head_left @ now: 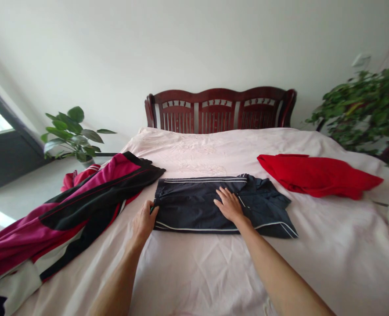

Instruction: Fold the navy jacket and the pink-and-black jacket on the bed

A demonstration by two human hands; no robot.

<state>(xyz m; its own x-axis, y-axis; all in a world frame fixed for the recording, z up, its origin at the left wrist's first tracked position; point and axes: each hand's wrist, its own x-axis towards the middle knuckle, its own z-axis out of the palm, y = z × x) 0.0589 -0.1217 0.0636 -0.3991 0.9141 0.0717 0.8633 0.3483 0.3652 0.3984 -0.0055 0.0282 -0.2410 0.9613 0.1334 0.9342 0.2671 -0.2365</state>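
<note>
A dark navy garment (194, 204) with thin white stripes lies folded flat in the middle of the bed. My left hand (144, 220) grips its left edge, fingers curled round the fabric. My right hand (229, 204) lies flat on top of the garment near its middle, fingers stretched out and pressing down. Both forearms reach in from the bottom of the view.
The bed has a pale pink sheet (197, 272) and a dark red wooden headboard (219, 109). A magenta, black and white jacket (76, 206) lies at the left edge. A red garment (316, 175) lies at the right. Potted plants stand at left (71, 134) and right (365, 105).
</note>
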